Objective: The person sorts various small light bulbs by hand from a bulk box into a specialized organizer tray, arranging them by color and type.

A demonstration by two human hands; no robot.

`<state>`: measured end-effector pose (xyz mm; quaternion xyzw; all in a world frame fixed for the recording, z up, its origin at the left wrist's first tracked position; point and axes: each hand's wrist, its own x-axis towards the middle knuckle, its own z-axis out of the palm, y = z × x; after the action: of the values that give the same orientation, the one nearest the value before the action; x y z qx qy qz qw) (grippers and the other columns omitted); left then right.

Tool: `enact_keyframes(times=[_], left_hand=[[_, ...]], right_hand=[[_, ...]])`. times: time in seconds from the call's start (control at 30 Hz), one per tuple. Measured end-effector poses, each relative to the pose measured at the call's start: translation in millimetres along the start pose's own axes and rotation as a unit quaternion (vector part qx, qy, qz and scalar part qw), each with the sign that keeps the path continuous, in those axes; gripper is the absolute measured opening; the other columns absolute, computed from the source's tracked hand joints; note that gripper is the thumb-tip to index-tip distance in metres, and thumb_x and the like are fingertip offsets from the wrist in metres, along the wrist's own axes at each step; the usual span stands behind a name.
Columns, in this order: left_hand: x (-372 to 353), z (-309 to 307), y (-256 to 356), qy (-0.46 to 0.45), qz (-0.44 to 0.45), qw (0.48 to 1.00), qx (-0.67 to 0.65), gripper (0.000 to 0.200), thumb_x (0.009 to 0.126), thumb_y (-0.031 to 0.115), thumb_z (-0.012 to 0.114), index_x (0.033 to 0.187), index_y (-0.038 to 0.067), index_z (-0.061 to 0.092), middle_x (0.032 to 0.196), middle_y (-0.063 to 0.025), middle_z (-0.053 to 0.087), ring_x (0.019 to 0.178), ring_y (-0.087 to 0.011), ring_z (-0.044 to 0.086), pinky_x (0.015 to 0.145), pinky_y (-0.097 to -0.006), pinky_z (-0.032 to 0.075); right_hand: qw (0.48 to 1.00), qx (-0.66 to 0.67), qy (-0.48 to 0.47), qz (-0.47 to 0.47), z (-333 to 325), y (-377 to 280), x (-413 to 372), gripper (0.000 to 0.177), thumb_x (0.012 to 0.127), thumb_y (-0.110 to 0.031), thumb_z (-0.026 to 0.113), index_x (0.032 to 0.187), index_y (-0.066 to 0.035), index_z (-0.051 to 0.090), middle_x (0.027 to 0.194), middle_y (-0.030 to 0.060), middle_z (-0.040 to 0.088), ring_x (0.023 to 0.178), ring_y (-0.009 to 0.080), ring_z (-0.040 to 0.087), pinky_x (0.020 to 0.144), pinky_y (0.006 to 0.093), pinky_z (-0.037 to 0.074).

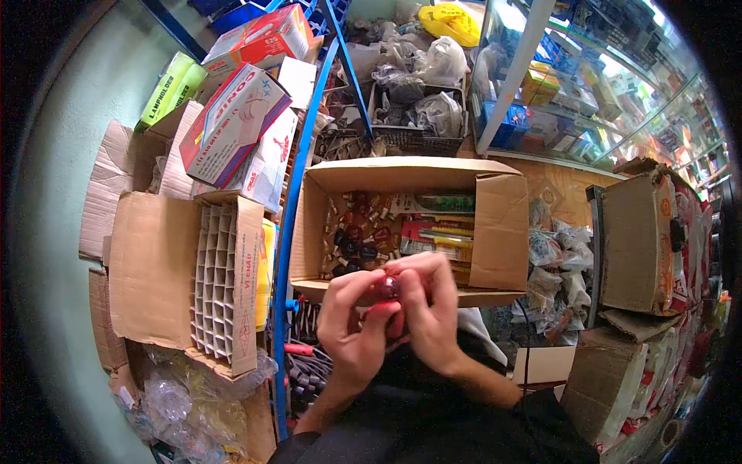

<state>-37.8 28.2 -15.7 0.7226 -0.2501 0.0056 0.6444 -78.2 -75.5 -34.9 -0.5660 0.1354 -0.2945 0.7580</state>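
Between my two hands, over the near edge of an open cardboard box (498,232), is a small, shiny dark-red bulb (387,288). My left hand (349,321) pinches it from the left with thumb and fingers. From the right, my right hand (431,309) closes its thumb and fingertips on it. A bit of red shows just below the bulb, partly covered by my fingers. Inside the box lie many small amber, red and dark bulbs (359,232) on the left. Flat packs with yellow-handled tools (444,234) and a green-filled pack (446,203) lie on the right.
A blue metal post (287,255) runs along the box's left side. Beyond it stands a carton with a white divider grid (214,282), below stacked product boxes (236,124). Plastic-bagged parts (560,255) lie to the right, beside open cartons (638,240). A glass cabinet (572,85) stands behind.
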Motion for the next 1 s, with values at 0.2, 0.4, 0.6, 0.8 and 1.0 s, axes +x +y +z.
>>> enact_keyframes(times=[0.2,0.4,0.6,0.8,1.0], left_hand=[[7,8,-1,0.014,0.017,0.999,0.04,0.033,0.095,0.02,0.073,0.12,-0.002,0.067,0.11,-0.0147,0.064,0.098,-0.0235,0.063,0.086,-0.0331,0.051],[17,4,1,-0.004,-0.024,0.999,0.028,0.04,0.1,0.03,0.067,0.122,-0.003,0.065,0.114,-0.0113,0.061,0.095,-0.0168,0.059,0.084,-0.0293,0.049],[7,15,-7,-0.025,-0.007,1.0,0.012,0.037,0.1,0.03,0.068,0.124,0.001,0.066,0.112,-0.0128,0.062,0.092,-0.0171,0.06,0.081,-0.0292,0.05],[30,10,-3,-0.058,-0.252,0.962,-0.091,0.034,0.1,0.023,0.068,0.125,0.0,0.064,0.108,-0.0117,0.067,0.096,-0.0148,0.063,0.082,-0.0289,0.051],[25,3,-6,-0.152,-0.039,0.988,-0.011,0.033,0.101,0.018,0.065,0.127,-0.003,0.066,0.111,-0.0151,0.067,0.1,-0.0219,0.066,0.089,-0.031,0.051]], right_hand=[[0.989,-0.076,0.022,-0.129,-5,1,7,0.016,0.099,-0.008,0.066,0.109,-0.001,0.057,0.108,0.0148,0.062,0.096,0.0227,0.063,0.085,0.0339,0.051],[0.989,-0.103,-0.043,-0.094,-13,5,2,0.014,0.096,-0.006,0.07,0.105,-0.001,0.06,0.106,0.016,0.063,0.092,0.0237,0.064,0.083,0.0337,0.052],[0.989,-0.033,0.068,-0.129,-11,0,15,0.025,0.098,-0.016,0.07,0.111,-0.002,0.056,0.113,0.0161,0.059,0.096,0.0234,0.062,0.087,0.0346,0.051],[0.931,-0.277,0.007,-0.238,-15,10,-5,0.028,0.091,-0.012,0.077,0.11,-0.003,0.058,0.113,0.0183,0.06,0.1,0.0297,0.06,0.09,0.0378,0.05],[0.975,-0.139,0.061,-0.165,-24,4,21,0.023,0.096,-0.012,0.07,0.112,-0.002,0.056,0.114,0.0184,0.058,0.1,0.0261,0.059,0.091,0.0361,0.048]])
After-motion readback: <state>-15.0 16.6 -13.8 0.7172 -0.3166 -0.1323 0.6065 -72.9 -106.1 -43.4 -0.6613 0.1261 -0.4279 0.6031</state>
